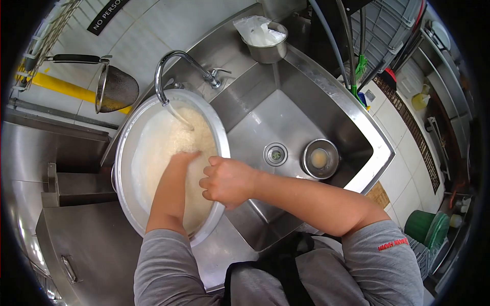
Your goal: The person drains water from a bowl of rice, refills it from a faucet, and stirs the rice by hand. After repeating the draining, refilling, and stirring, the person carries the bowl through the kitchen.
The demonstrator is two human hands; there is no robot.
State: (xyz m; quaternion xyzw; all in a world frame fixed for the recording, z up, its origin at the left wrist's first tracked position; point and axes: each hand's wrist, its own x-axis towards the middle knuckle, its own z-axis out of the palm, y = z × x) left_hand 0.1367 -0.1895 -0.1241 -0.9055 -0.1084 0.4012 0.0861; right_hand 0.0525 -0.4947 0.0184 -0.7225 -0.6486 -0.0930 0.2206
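Observation:
A large round white tub (223,133) holds pale grains under cloudy water, and a stream runs into it from the curved chrome faucet (159,76). My left hand (188,156) is dipped among the grains near the middle of the tub, its fingers mostly hidden below the surface. At the tub's right rim, my right hand (224,181) is closed, with its fingers curled over the inner side of the rim.
Right of the tub is a steel sink (275,117) with a drain and a small metal bowl (320,159). A metal pot (269,51) with a plastic bag sits at the back corner. A strainer (117,89) hangs on the left wall.

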